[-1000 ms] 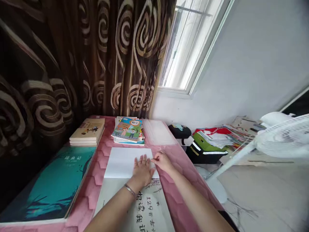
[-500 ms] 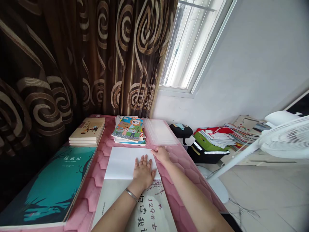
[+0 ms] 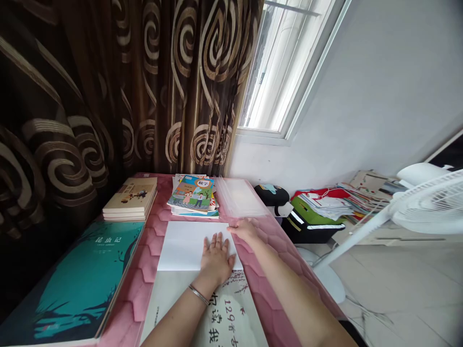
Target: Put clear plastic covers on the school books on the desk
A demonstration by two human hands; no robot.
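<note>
Left hand [image 3: 216, 260] lies flat, fingers spread, on the white sheet [image 3: 184, 245] atop the pink surface [image 3: 144, 270]; right hand [image 3: 247, 230], fingers loosely apart, touches the sheet's far right corner.

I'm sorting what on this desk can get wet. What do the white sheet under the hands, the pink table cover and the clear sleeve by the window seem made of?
White sheet: matte paper, flat, crisp-edged. Pink table cover: probably padded fabric or soft vinyl, with a quilted hexagon pattern and slight sheen. Clear sleeve: thin glossy plastic, see-through.
</note>
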